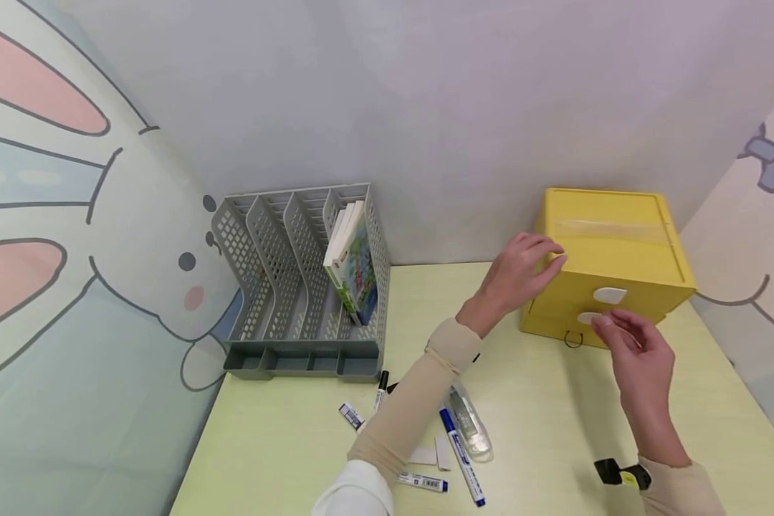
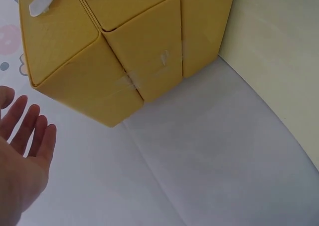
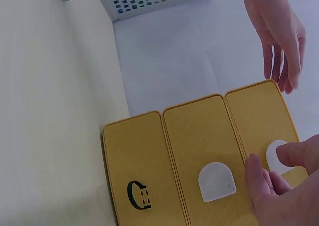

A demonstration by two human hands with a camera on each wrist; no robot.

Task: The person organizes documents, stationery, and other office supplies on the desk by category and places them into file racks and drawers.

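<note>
A yellow drawer box point(image 1: 613, 251) has three stacked fronts, two with white tabs; the middle tab point(image 3: 217, 182) is fully visible in the right wrist view. My left hand point(image 1: 519, 272) hovers beside the box's upper left edge with fingers loosely bent and nothing in them. In the left wrist view, a small gap separates that left hand point(image 2: 25, 161) from the box. My right hand point(image 1: 641, 362) is in front of the drawer fronts. Its thumb overlaps the upper tab point(image 3: 274, 158) in the right wrist view, thumb and fingers apart; whether it touches is unclear.
A grey file rack point(image 1: 303, 279) with several books point(image 1: 355, 265) stands left on the pale table point(image 1: 258, 437). Markers point(image 1: 462, 459) and a clear plastic package point(image 1: 471, 426) lie near the left forearm. A dark ring point(image 1: 573, 340) is on the lowest drawer front.
</note>
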